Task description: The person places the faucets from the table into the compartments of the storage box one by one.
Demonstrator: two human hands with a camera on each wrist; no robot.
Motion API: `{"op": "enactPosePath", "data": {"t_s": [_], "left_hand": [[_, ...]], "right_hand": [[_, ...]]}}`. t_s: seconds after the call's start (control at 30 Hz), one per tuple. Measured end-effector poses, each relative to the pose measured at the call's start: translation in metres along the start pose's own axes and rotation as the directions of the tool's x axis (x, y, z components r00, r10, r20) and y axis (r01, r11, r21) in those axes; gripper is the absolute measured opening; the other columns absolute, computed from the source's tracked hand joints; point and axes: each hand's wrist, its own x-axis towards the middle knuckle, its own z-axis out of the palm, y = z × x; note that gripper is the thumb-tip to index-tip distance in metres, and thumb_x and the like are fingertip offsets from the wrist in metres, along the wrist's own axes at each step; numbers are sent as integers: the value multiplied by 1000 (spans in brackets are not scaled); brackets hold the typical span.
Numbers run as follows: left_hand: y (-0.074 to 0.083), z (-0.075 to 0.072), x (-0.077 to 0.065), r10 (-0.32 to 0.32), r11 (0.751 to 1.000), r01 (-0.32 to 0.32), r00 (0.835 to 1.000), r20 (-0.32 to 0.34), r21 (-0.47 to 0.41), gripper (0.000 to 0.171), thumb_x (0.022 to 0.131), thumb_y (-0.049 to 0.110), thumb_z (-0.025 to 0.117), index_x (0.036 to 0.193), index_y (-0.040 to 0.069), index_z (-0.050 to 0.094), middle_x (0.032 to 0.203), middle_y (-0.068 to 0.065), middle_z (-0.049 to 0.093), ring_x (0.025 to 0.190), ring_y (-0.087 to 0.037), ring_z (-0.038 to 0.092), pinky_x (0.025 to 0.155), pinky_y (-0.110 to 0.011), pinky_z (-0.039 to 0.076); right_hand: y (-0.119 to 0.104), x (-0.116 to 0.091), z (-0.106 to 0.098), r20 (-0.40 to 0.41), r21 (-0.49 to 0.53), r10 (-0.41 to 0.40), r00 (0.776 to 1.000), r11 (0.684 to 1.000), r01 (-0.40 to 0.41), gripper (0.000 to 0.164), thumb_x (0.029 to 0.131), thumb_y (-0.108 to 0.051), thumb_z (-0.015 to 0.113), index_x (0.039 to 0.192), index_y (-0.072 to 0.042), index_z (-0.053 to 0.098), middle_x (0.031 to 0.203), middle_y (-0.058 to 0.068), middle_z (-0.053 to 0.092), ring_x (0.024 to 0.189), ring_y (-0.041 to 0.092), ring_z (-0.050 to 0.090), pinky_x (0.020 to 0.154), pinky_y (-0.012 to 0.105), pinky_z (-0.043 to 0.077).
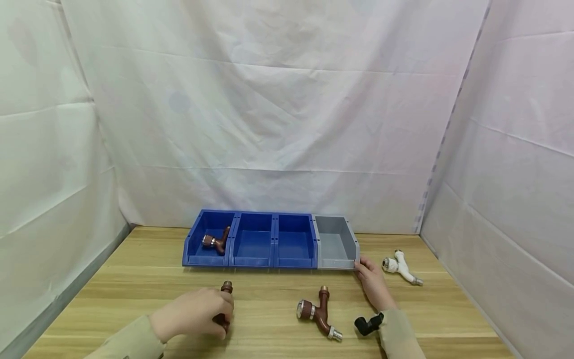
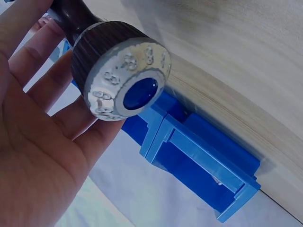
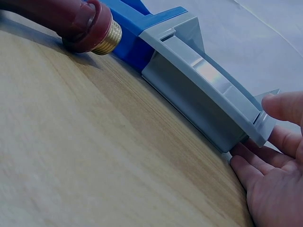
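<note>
My left hand (image 1: pixel 199 310) grips a dark brown faucet (image 1: pixel 226 286) close over the table, left of centre; the palm covers most of it in the head view. In the left wrist view, the faucet's ribbed knob (image 2: pixel 106 42) shows a worn silver cap with a blue centre. At the right end of the bin row, my right hand (image 1: pixel 373 282) holds the front corner of the grey bin (image 1: pixel 338 264). Its thumb (image 3: pixel 279 105) lies at the rim and the other fingers reach below it in the right wrist view.
Three blue bins (image 1: pixel 252 261) adjoin the grey one, and a brown faucet (image 1: pixel 219 244) lies in the leftmost. Another brown faucet (image 1: pixel 321 314) lies on the table between the hands. A white faucet (image 1: pixel 403 267) rests at the right. White cloth (image 1: pixel 278 124) encloses the table.
</note>
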Motion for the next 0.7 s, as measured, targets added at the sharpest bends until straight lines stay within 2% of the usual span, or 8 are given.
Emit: {"op": "enactPosePath", "data": {"t_s": [0.27,0.57,0.7], "left_hand": [[-2,-3,2,-36,999,36,999,22,-10,17,74,33,83,79,28,67,89,22,53,76,4,51,69,-25,48],[1,-5,4,6,1000,-6,1000,13,-19,16,74,33,82,78,28,67,88,22,53,75,6,49,67,-21,46],[4,-8,3,12,1000,-12,1000,17,-6,17,73,32,82,76,28,66,86,22,53,73,6,47,65,-19,44]], "right_hand": [[-1,1,-1,-12,4,1,1000,1000,-1,45,103,-12,45,142,10,36,143,26,38,123,19,45,98,24,40],[0,0,-2,-1,4,0,1000,1000,0,45,103,-11,44,142,11,35,144,26,38,128,25,40,95,21,40],[3,-1,0,11,18,-1,1000,1000,1,46,103,-12,45,142,11,35,144,26,37,125,21,43,97,22,40]]}}
